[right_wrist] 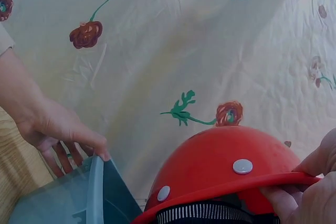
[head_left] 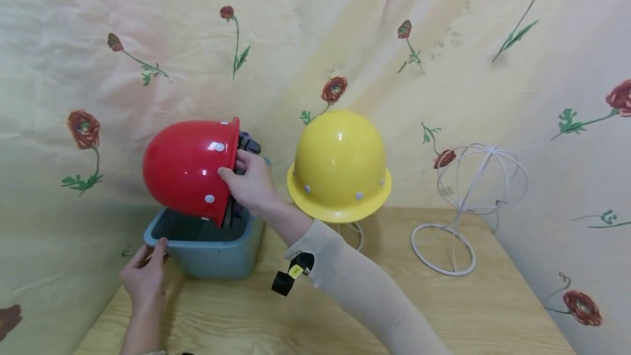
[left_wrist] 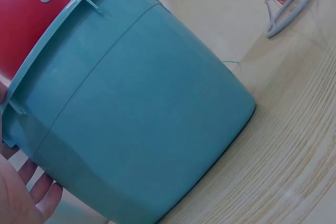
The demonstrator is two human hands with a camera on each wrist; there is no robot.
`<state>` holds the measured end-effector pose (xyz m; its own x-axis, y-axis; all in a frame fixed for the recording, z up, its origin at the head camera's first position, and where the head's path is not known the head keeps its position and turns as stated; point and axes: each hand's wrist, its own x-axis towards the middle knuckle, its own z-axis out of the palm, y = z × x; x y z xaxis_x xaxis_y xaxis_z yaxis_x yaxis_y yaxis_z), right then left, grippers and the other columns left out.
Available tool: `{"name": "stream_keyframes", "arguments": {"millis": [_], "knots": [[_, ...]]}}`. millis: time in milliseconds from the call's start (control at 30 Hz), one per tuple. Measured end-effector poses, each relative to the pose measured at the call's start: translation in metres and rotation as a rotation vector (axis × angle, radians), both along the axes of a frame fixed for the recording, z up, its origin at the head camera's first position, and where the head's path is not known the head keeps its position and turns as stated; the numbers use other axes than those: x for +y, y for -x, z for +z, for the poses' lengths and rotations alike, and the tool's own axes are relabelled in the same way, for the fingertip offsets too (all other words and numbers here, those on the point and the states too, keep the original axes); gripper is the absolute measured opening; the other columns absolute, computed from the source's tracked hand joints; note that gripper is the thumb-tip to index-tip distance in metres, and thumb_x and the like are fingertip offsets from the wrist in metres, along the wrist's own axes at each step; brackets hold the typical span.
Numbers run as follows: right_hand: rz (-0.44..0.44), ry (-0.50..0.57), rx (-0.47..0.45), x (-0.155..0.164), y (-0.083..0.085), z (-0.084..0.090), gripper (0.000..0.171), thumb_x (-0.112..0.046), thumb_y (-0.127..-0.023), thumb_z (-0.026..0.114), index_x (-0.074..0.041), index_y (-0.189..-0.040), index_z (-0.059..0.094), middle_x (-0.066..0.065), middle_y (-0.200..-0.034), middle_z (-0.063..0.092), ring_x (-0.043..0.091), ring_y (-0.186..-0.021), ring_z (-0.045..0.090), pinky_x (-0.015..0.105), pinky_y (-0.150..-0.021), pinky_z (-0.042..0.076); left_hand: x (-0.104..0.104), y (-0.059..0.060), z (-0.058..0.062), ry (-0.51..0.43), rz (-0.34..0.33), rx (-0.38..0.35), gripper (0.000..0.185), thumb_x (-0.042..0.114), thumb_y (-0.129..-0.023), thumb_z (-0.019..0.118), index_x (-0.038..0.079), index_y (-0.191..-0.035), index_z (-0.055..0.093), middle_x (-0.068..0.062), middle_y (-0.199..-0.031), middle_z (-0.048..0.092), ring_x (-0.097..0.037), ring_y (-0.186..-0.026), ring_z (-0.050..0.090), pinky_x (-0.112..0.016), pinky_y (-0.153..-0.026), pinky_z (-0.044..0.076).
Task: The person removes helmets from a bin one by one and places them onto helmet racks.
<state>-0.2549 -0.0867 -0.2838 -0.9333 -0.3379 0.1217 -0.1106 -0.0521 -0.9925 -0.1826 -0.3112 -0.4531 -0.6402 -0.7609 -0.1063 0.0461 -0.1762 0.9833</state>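
Observation:
My right hand (head_left: 251,182) pinches the brim of a red hard hat (head_left: 189,166), thumb outside and fingers inside. The hat lies on its side over the opening of a blue-green plastic bin (head_left: 212,259), its dark inner harness facing right. At the bin's front left corner my left hand (head_left: 145,275) grips the rim, thumb on top and fingers against the outer wall. In the left wrist view those fingers (left_wrist: 42,190) show along the bin's side. The right wrist view shows the hat's brim between my right thumb and fingers (right_wrist: 283,200).
A yellow hard hat (head_left: 340,166) sits on a wire stand right of the bin. Farther right stands a bare white wire stand (head_left: 455,218). All rest on a wooden table (head_left: 394,284), with a flower-print cloth (head_left: 276,32) behind and at the sides.

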Motion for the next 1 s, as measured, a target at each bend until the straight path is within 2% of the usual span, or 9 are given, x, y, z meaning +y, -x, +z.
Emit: {"name": "stream_keyframes", "arguments": {"millis": [200,400,567,800,867,1000], "knots": [[0.031,0.093,-0.013,0.010,-0.002,0.004,0.042,-0.018,-0.093,0.070,-0.022,-0.132,0.055,-0.001,-0.121,0.069,0.014,-0.102,0.069,0.043,-0.090,0.063,0.000,0.000,-0.001,0.017,-0.002,-0.018,0.058,0.036,-0.082,0.080,0.013,-0.133,0.063,0.020,-0.088,0.064,0.008,-0.070,0.065,-0.006,-0.064,0.056],[0.082,0.193,-0.003,0.022,-0.005,0.014,0.042,-0.015,-0.095,0.068,-0.019,-0.134,0.053,0.004,-0.125,0.068,0.019,-0.107,0.070,0.047,-0.096,0.060,0.000,0.000,0.001,-0.008,0.001,0.018,0.061,0.032,-0.080,0.082,0.009,-0.133,0.063,0.022,-0.079,0.066,0.007,-0.064,0.067,-0.007,-0.063,0.057],[0.124,0.255,0.019,0.035,-0.007,0.022,0.044,-0.013,-0.096,0.066,-0.018,-0.137,0.051,0.008,-0.131,0.065,0.023,-0.114,0.068,0.049,-0.099,0.058,0.000,-0.002,0.001,-0.026,-0.005,0.026,0.061,0.031,-0.081,0.082,0.008,-0.133,0.061,0.023,-0.077,0.066,0.007,-0.062,0.067,-0.007,-0.063,0.057],[0.158,0.350,0.074,0.059,-0.014,0.034,0.045,-0.012,-0.100,0.059,-0.017,-0.142,0.047,0.012,-0.140,0.059,0.030,-0.125,0.064,0.045,-0.101,0.055,0.001,-0.002,-0.001,-0.014,0.008,0.026,0.058,0.031,-0.081,0.082,0.009,-0.132,0.064,0.022,-0.078,0.066,0.008,-0.063,0.066,-0.006,-0.061,0.056],[0.157,0.391,0.084,0.065,-0.016,0.038,0.044,-0.011,-0.101,0.057,-0.017,-0.143,0.047,0.014,-0.140,0.058,0.028,-0.123,0.065,0.043,-0.101,0.055,0.001,-0.001,-0.001,-0.011,0.012,0.048,0.058,0.029,-0.081,0.082,0.007,-0.131,0.064,0.021,-0.079,0.066,0.008,-0.065,0.066,-0.007,-0.061,0.057],[0.140,0.457,0.088,0.076,-0.018,0.045,0.040,-0.010,-0.102,0.053,-0.014,-0.142,0.049,0.019,-0.141,0.056,0.016,-0.107,0.071,0.034,-0.095,0.059,0.002,0.000,-0.002,-0.005,0.016,0.070,0.057,0.027,-0.081,0.082,0.005,-0.131,0.063,0.021,-0.080,0.067,0.006,-0.069,0.064,-0.008,-0.061,0.057]]}}
